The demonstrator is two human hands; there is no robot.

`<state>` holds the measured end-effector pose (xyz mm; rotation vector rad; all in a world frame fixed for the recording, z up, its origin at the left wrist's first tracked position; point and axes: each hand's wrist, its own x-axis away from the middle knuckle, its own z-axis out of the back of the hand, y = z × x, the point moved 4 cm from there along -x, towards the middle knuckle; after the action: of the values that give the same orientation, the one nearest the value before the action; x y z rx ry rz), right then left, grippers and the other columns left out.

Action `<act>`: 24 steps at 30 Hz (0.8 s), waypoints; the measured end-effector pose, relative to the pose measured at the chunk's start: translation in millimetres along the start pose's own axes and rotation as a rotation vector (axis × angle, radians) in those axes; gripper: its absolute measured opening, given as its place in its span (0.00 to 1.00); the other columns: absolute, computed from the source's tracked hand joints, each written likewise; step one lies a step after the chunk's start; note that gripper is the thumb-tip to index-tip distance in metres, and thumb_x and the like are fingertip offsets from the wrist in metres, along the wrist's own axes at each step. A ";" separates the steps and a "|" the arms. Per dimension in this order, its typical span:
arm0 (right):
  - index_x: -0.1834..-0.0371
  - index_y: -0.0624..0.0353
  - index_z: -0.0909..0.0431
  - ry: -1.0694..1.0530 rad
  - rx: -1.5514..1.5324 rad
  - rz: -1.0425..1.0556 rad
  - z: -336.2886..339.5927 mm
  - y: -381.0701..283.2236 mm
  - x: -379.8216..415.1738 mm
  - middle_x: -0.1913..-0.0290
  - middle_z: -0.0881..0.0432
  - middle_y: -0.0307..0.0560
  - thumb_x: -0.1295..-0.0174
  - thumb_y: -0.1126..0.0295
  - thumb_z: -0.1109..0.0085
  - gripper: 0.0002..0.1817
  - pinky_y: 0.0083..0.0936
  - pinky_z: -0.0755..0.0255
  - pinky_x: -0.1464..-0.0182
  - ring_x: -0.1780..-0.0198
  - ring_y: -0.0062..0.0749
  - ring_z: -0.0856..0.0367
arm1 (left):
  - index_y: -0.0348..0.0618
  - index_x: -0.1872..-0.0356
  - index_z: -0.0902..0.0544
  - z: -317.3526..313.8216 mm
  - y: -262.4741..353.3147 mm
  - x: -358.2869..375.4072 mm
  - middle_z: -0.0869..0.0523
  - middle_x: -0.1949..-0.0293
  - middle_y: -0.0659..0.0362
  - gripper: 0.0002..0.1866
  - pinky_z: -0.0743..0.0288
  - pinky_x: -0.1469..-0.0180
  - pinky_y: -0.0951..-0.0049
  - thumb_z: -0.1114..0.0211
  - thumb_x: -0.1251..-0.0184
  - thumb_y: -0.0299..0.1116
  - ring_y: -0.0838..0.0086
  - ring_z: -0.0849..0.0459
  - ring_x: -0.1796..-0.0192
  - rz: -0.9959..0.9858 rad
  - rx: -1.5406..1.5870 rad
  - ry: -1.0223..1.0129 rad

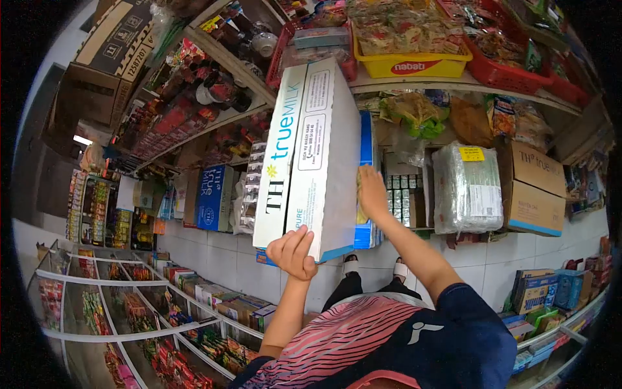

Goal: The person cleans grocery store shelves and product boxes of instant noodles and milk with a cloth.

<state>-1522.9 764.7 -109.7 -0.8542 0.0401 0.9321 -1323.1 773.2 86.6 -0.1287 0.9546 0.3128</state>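
Observation:
A long white TH true MILK carton (334,155) stands tilted in front of me. My left hand (293,253) grips its near lower edge, fingers bent over the front face. On the carton's right side is my right hand (372,192), with a bit of yellow cloth or sponge (361,211) showing under the fingers; its exact shape is hidden. Behind the carton and partly covered by it stands a blue box (367,142).
Stocked shelves (240,65) rise at the upper left. Ahead are a yellow nabati basket (414,66), a plastic-wrapped pack (468,188) and a brown TH carton (534,188). Racks of packets (129,282) stand at the lower left, with more boxes (536,292) at the right.

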 end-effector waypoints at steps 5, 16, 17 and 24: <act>0.47 0.65 0.35 0.095 0.111 0.013 -15.6 29.6 -66.5 0.43 0.34 0.61 0.44 0.72 0.60 0.20 0.41 0.46 0.38 0.40 0.50 0.38 | 0.44 0.69 0.18 -0.2 -0.1 0.6 0.17 0.64 0.60 0.22 0.41 0.55 0.68 0.62 0.35 0.43 0.70 0.27 0.62 -0.001 -0.016 0.035; 0.45 0.63 0.34 -0.040 0.306 -0.081 -52.5 87.2 -190.8 0.40 0.36 0.58 0.42 0.71 0.60 0.21 0.38 0.46 0.37 0.38 0.48 0.39 | 0.50 0.70 0.19 -0.3 -2.5 4.8 0.17 0.64 0.65 0.23 0.42 0.53 0.68 0.65 0.34 0.44 0.73 0.27 0.57 -0.017 -0.037 0.020; 0.45 0.63 0.34 -0.049 0.265 -0.105 -55.5 90.6 -192.4 0.40 0.36 0.58 0.42 0.71 0.61 0.21 0.37 0.46 0.37 0.38 0.48 0.39 | 0.50 0.70 0.19 0.3 -2.5 5.1 0.17 0.64 0.65 0.23 0.42 0.53 0.68 0.65 0.34 0.44 0.73 0.27 0.57 -0.011 -0.041 0.023; 0.45 0.66 0.36 -0.052 -0.061 -0.078 -24.4 57.3 -112.9 0.41 0.37 0.59 0.43 0.74 0.60 0.21 0.37 0.46 0.37 0.37 0.50 0.41 | 0.54 0.64 0.19 -0.9 -5.9 7.9 0.18 0.60 0.68 0.23 0.43 0.54 0.73 0.65 0.33 0.47 0.77 0.29 0.55 -0.013 -0.014 -0.007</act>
<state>-1626.2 688.2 -119.6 -0.8813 -0.0665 0.8856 -1317.7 769.0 79.5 -0.1465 0.9441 0.3082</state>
